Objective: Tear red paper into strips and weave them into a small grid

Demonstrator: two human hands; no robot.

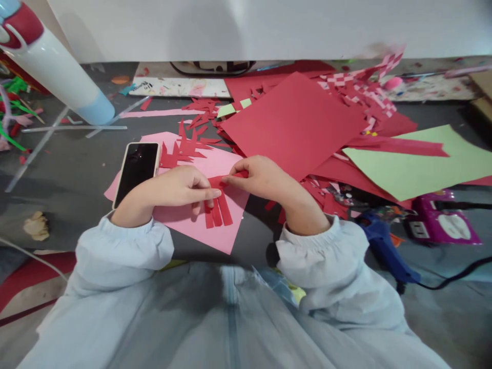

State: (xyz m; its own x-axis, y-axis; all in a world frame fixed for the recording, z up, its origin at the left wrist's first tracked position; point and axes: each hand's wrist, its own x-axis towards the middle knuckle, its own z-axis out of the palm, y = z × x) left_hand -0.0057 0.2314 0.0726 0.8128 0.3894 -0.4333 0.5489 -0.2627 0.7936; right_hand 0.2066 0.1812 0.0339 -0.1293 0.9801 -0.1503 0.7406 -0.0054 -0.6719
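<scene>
Between my two hands is a red paper piece cut into strips [218,212], its strips hanging down over a pink sheet [184,223]. My left hand [188,187] pinches it at the left, thumb on top. With thumb and forefinger, my right hand [255,174] grips its upper right end. Several red paper pieces with pointed ends [184,148] lie on the pink sheet just beyond my left hand. A phone [138,169] with a dark screen rests under and beside my left wrist.
A large red sheet [295,123] lies on scraps beyond my right hand. Light green paper [423,159] is to the right, near a blue glue gun [388,248] and a purple packet [442,220]. A white bottle [65,66] and clear glue sticks [73,129] are at left.
</scene>
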